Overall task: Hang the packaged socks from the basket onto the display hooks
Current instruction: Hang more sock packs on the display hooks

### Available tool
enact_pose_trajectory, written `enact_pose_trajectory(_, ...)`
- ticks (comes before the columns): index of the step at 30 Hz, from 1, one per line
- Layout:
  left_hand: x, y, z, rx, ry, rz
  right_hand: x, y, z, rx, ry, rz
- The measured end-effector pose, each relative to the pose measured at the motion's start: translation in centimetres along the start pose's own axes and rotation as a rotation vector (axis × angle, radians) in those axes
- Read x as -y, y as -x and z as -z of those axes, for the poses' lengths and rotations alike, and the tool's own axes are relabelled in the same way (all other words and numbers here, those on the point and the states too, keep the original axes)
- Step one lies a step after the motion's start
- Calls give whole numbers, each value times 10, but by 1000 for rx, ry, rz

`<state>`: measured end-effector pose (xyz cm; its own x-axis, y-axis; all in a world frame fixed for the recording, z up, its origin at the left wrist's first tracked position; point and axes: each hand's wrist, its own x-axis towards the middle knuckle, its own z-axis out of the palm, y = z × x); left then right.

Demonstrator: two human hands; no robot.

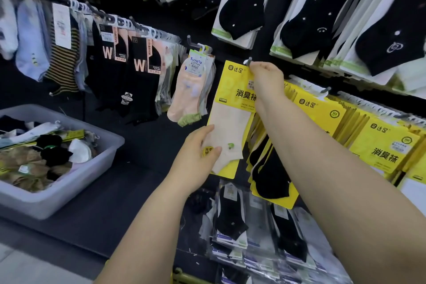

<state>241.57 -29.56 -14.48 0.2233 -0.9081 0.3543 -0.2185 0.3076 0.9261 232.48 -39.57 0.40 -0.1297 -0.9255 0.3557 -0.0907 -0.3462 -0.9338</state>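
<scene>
Sock pack [232,120], right hand [267,78] top, left hand [198,159] bottom

left hand [196,161] bare; right hand [267,78] bare | forearms uncovered (to frame edge)

Yellow card sock packet [232,80]: cream sock, black lettering.
Pale grey plastic basket [46,203]: plain.
Upper-right hanging socks [242,7]: black, white dots.
Upper-left sock [66,64]: black-tan stripes.

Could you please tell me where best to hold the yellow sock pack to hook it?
Pinch the yellow sock pack at its top edge by the hook, from the right, as the right hand does. It is flat and long, so the left hand steadying its lower edge likely helps.
</scene>
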Motion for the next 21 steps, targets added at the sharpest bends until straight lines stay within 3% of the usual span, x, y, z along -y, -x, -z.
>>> enact_pose_trajectory(5,6,1,4,27,-47,24,-9,-14,-12,-109,47,-53)
enact_pose_trajectory(10,4,6,4,59,-15,58,-27,-7,-6,-96,27,-125)
enact_pose_trajectory(21,0,81,34,158,-131,151,-85,100,30,264,162,-344)
